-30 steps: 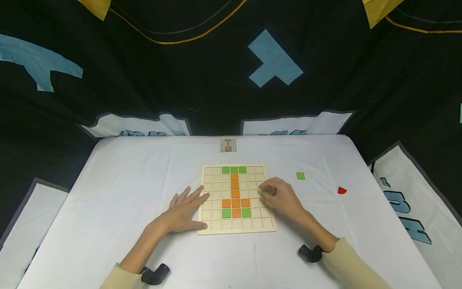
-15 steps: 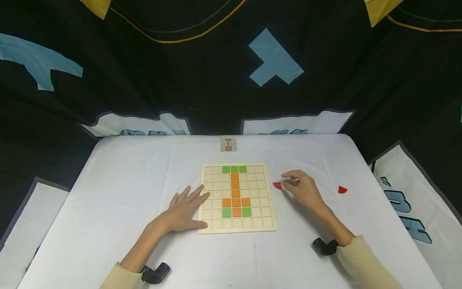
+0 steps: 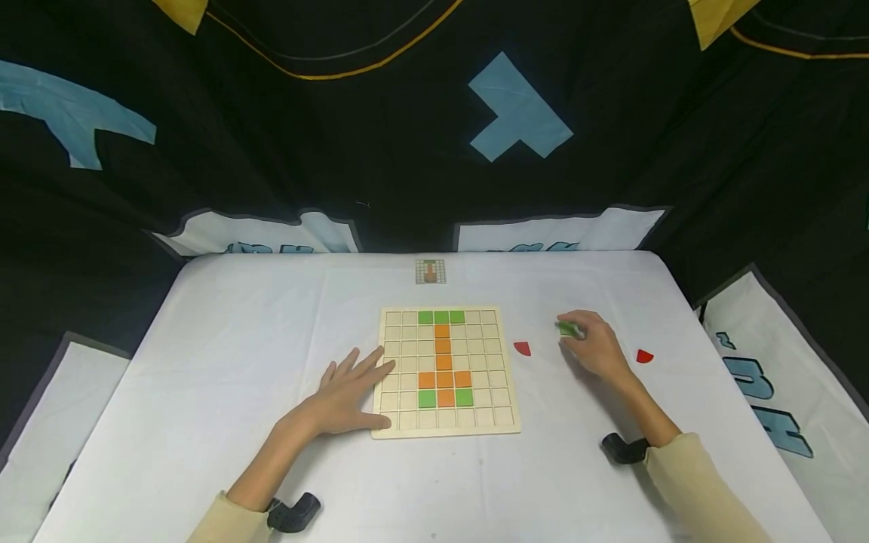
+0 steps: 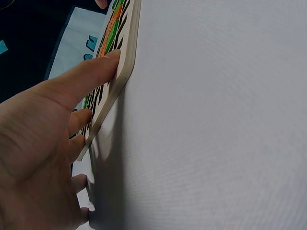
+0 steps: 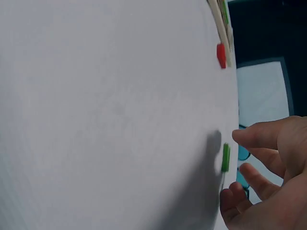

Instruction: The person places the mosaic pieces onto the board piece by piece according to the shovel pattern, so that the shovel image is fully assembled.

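A square wooden grid board (image 3: 492, 422) lies on the white table, with green squares and an orange column set in its cells. My left hand (image 3: 342, 403) rests on the board's left edge, fingers spread; in the left wrist view its thumb (image 4: 91, 75) presses on the rim. Right of the board, my right hand (image 3: 596, 348) hovers around a loose green tile (image 3: 567, 329). The right wrist view shows this green tile (image 5: 226, 157) on the cloth between parted fingers, not gripped. A red quarter-round piece (image 3: 522, 348) lies between board and right hand.
Another red piece (image 3: 644, 356) lies right of my right hand. Behind the board is a small card (image 3: 431, 271) printed with a grid picture. A black curtain (image 3: 305, 166) hangs behind the table. Each wrist bears a black device (image 3: 293, 514).
My right hand has moved right from the board to the green tile. A red piece it had at the board's edge now lies on the table. My left hand has stayed put.
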A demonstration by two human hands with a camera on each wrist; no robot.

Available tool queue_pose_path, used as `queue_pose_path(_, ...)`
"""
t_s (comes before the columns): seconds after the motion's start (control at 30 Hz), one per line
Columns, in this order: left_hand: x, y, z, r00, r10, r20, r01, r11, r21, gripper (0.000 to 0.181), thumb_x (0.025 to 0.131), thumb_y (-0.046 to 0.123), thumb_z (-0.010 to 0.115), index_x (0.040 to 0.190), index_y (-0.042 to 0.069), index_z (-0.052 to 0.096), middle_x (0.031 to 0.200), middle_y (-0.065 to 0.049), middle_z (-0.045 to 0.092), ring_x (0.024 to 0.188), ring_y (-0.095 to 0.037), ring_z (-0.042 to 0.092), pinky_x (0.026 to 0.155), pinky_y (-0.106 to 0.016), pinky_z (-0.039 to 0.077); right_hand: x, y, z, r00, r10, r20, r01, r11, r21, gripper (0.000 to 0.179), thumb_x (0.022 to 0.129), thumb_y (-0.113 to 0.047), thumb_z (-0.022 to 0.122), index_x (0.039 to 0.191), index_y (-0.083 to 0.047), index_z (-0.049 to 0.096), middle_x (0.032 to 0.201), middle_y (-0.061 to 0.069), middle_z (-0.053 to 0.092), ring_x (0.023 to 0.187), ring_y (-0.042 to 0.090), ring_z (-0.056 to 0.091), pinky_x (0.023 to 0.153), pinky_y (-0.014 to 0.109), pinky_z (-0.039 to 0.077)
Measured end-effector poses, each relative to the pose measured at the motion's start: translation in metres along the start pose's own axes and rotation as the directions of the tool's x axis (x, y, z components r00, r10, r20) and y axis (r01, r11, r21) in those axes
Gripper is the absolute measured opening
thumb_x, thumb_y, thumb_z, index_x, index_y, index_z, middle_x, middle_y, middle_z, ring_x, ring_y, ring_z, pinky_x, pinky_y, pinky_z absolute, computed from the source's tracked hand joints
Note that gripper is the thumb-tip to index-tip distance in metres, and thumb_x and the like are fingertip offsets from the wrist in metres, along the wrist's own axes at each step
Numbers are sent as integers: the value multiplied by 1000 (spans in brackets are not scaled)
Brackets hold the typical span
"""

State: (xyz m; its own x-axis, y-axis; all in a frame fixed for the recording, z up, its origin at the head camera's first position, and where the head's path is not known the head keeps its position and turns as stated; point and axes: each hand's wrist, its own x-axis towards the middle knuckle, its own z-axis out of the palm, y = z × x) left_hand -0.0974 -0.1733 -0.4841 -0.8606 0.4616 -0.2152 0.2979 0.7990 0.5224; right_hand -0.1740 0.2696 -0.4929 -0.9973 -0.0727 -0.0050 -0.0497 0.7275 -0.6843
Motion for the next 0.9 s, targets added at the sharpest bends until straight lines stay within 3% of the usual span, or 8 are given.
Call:
queue_pose_path(0.23, 0, 0, 0, 1000, -2, 0, 2, 1000, 2, 90, 81, 48, 78, 155, 13, 39, 164, -12, 19, 148, -47, 4, 109, -73, 3, 3, 10, -1, 997, 76, 28, -76, 997, -12, 40, 93, -1, 61, 133, 2, 59, 143, 27, 46, 129, 46, 45, 104, 60, 39)
queue_pose_path(0.9, 0, 0, 0, 1000, 4, 3, -4, 1000, 2, 90, 82, 47, 78, 155, 13, 38, 164, -13, 19, 148, -48, 4, 109, -73, 3, 4, 13, -1, 996, 87, 18, -86, 995, -46, 36, 93, -2, 61, 129, 4, 63, 136, 29, 52, 129, 46, 45, 105, 59, 36)
